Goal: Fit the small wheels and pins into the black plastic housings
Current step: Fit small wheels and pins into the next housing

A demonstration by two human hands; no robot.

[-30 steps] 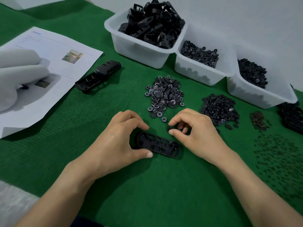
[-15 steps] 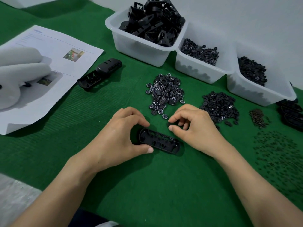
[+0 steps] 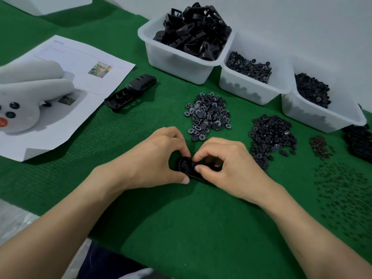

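A black oblong plastic housing (image 3: 186,168) lies on the green mat, mostly covered by my hands. My left hand (image 3: 155,158) grips its left end between curled fingers and thumb. My right hand (image 3: 225,166) reaches over its right part, thumb and forefinger pinching a small black wheel (image 3: 196,164) over the housing. Just beyond lie a pile of numbered small wheels (image 3: 208,115) and a pile of plain black wheels (image 3: 271,133). Small dark pins (image 3: 346,190) are scattered at the right.
Three white bins stand at the back: black housings (image 3: 193,31), numbered wheels (image 3: 248,67), black discs (image 3: 312,89). Another housing pair (image 3: 130,93) lies beside a printed sheet (image 3: 66,77) bearing a white controller (image 3: 30,93). Small brown parts (image 3: 320,147) and stacked housings (image 3: 360,141) sit at the right edge.
My right hand has moved left over the housing, closing up to my left hand and covering most of it. The view has shifted slightly.
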